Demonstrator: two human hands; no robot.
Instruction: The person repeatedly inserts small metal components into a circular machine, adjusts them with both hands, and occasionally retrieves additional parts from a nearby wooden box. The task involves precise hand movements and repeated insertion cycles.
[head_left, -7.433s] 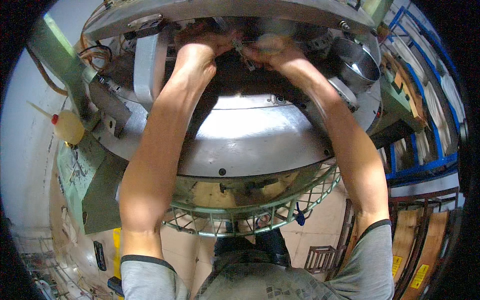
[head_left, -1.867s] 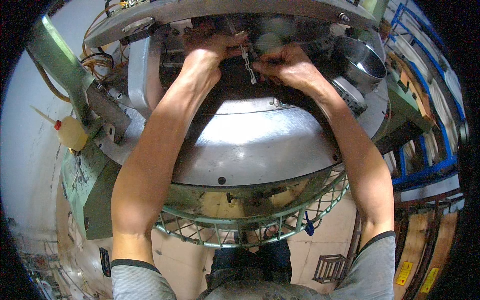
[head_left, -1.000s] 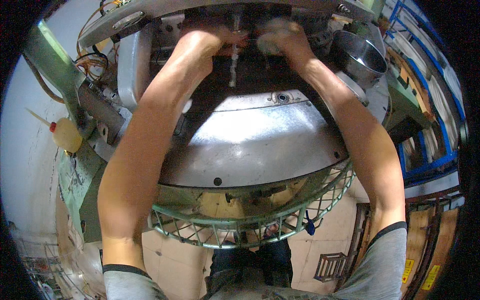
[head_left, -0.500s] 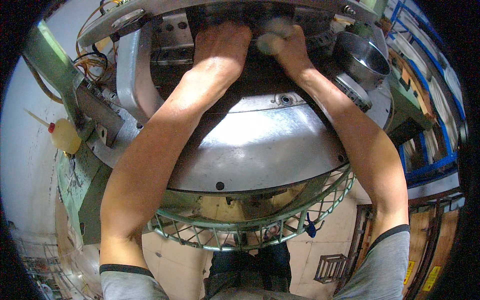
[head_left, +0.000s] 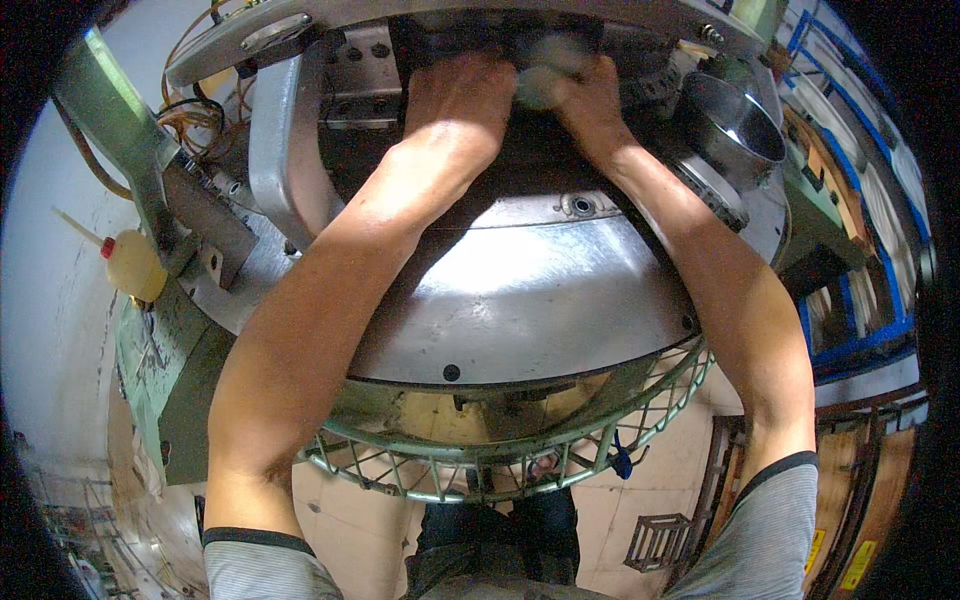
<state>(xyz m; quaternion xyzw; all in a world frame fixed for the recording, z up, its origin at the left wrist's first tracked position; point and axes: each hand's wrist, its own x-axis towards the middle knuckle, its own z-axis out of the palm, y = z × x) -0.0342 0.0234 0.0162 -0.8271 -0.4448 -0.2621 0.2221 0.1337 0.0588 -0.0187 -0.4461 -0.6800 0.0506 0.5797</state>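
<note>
Both my forearms reach forward over a large metal machine with a curved, shiny plate. My left hand is in the dark gap under the machine's upper metal ring, its back toward me and its fingers hidden in shadow. Close by on the right, my right hand is at the same gap, the fingers bent and partly hidden. Two pale, blurred round shapes, one a small disc, lie between the hands, against my right fingers. Whether either hand grips anything cannot be made out.
A round metal cup stands right of my right wrist. An upright metal bracket and loose cables are at left, near a yellowish squeeze bottle. Below the plate curves a green wire guard. Blue-framed shelving stands at right.
The view has shifted slightly, so the machine sits a little further right and lower. Both hands stay in the same gap, with only small movement.
</note>
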